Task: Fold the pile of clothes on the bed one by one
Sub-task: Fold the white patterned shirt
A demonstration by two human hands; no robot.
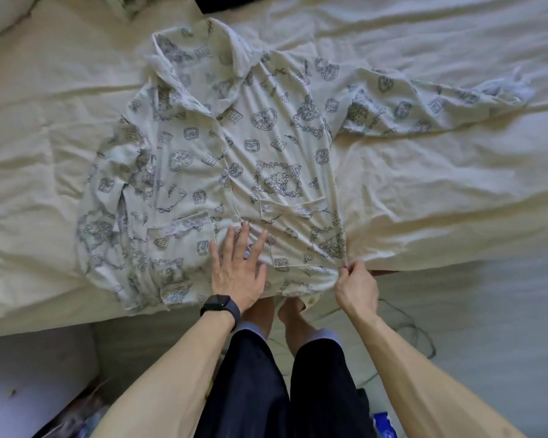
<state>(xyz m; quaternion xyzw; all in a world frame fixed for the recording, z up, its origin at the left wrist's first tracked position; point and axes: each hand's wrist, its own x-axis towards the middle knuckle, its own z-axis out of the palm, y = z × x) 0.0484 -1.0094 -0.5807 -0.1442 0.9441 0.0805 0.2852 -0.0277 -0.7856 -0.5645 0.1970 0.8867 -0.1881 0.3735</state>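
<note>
A cream pyjama shirt (266, 153) with a grey-blue cartoon print lies spread front-up on the bed, collar at the far end, hem at the near edge. Its right sleeve (424, 102) stretches out to the right; the left sleeve is bunched at the left side. My left hand (238, 267), with a dark watch on the wrist, presses flat with spread fingers on the shirt near the hem, between the two pockets. My right hand (355, 279) pinches the shirt's lower right hem corner at the bed's edge.
The bed (456, 191) is covered by a wrinkled cream sheet. A dark item (225, 3) lies at the far edge, a pillow (0, 14) at the far left. Below the bed edge are my legs, the floor with a thin cable (418, 330), and clutter at the lower left.
</note>
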